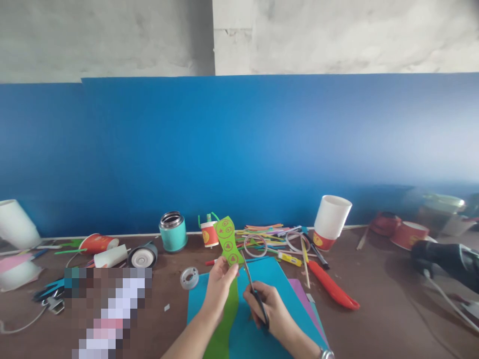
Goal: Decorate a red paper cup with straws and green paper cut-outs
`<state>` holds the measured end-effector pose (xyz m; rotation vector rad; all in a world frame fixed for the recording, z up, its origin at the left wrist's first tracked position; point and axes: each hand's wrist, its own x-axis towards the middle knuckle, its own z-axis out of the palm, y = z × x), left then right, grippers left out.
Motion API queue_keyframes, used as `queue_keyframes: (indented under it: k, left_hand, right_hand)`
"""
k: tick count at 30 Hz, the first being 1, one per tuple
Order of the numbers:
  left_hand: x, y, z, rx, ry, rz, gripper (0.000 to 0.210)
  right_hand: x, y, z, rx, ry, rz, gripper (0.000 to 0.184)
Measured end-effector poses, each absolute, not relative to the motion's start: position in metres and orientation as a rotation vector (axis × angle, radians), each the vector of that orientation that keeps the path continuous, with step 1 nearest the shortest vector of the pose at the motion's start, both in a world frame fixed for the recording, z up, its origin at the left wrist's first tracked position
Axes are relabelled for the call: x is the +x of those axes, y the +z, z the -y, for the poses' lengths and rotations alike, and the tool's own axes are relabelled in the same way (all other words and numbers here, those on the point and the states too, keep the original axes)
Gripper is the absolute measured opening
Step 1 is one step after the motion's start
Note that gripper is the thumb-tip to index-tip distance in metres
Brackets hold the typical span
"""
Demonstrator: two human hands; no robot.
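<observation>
My left hand (220, 283) pinches the lower end of a green paper strip (228, 243) with drawn round faces, holding it upright. In my right hand (271, 307) is a pair of scissors (257, 296), its fingers wrapped round the black handle. The blades point up beside the lower right edge of the strip; whether they touch it I cannot tell. Under both hands lies a blue paper sheet (275, 279), and a longer green paper piece (221, 335) rests on it below my left hand. A purple sheet (299, 289) shows from beneath at the right.
Behind my hands lie several coloured sticks (262, 232), a glue stick (289, 259) and a tape roll (189, 278). A teal jar (172, 233) stands left, white paper cups (333, 217) right. A red-handled tool (333, 285) lies at the right. The blue panel (239, 149) bounds the table's back.
</observation>
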<state>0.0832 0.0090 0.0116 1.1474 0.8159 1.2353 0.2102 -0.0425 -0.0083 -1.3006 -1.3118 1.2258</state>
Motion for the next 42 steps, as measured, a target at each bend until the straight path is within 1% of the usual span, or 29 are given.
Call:
queue_keyframes:
  k: [6,12,21,25,31,42]
  left_hand:
    - [0.082,0.008,-0.010,0.965,1.244,-0.608,0.024]
    - [0.082,0.013,-0.005,1.135,1.028,-0.753,0.025]
    - [0.084,0.003,-0.015,1.048,1.200,-0.750,0.025]
    - [0.084,-0.001,-0.016,1.105,1.218,-0.786,0.026]
    - [0.082,-0.001,-0.016,1.171,1.158,-0.742,0.020]
    - [0.080,0.004,-0.016,1.128,1.102,-0.663,0.015]
  right_hand:
    - [0.209,-0.008,0.044,-1.303,1.260,1.325,0.032]
    - [0.210,-0.009,0.045,-1.258,1.212,1.305,0.035]
    - [0.208,-0.009,0.043,-1.273,1.249,1.327,0.028]
    - [0.210,-0.009,0.044,-1.270,1.260,1.352,0.026]
    - [0.212,-0.008,0.045,-1.235,1.284,1.353,0.023]
    - [0.213,0.000,0.048,-1.216,1.355,1.332,0.031]
